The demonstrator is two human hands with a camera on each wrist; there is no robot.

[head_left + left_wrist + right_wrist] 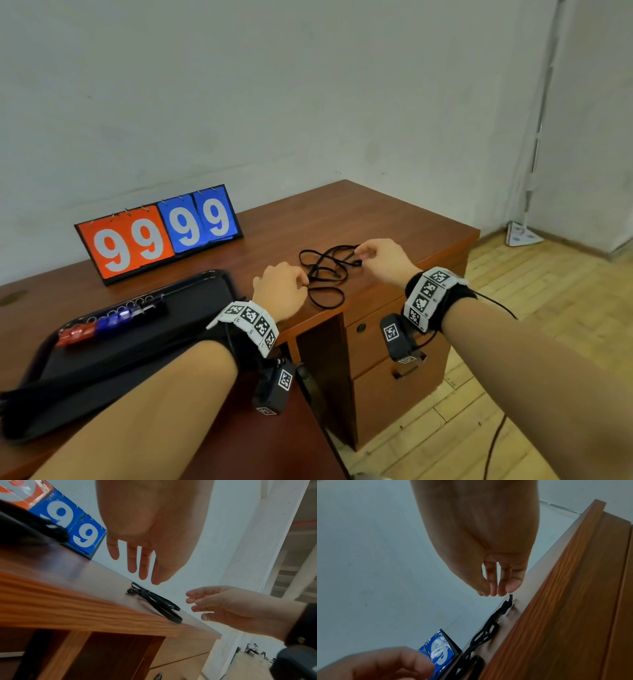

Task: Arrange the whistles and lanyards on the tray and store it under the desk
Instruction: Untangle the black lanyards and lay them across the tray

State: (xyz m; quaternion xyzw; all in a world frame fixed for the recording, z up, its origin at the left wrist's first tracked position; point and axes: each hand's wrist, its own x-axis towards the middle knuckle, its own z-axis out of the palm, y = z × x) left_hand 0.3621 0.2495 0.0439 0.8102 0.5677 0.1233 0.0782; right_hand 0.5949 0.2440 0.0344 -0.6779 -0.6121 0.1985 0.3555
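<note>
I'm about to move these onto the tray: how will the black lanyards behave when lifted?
The black lanyards lie in loose, overlapping loops on the desk, so they will probably be floppy and dangle. Being tangled, lifting one may drag others along. They look thin, so likely light; one loop near the front edge could slip off.

Black lanyards (323, 274): thin flat cords in a loose tangle of loops, flat on the desk (394, 219) near its front edge, to the right of the tray (191, 291). Black tray: shallow, rimmed, on the desk's left part. Whistles (109, 320): a row along the tray's far side, red at the left, blue in the middle, dark at the right, each with a small ring.
</note>
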